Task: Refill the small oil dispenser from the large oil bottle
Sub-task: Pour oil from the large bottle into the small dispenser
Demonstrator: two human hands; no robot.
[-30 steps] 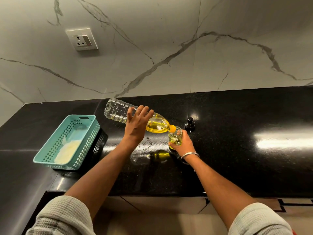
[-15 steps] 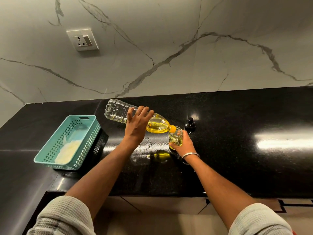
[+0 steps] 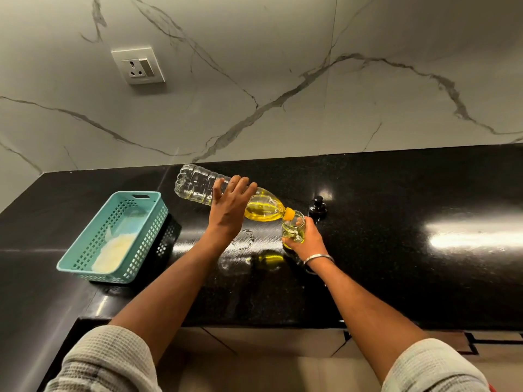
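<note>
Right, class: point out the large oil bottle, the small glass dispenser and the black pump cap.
large oil bottle point(image 3: 198, 184), head view, on its clear ribbed body.
small glass dispenser point(image 3: 294, 228), head view, on its glass wall.
black pump cap point(image 3: 318, 206), head view, on its top.

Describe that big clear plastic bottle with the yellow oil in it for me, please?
The large clear ribbed plastic oil bottle is tipped nearly flat above the black counter, base towards the wall. It is mostly empty; the remaining yellow oil pools in its shoulder. Its orange neck meets the mouth of the small glass dispenser jar. The left hand grips its middle; the right hand holds the jar.
</note>
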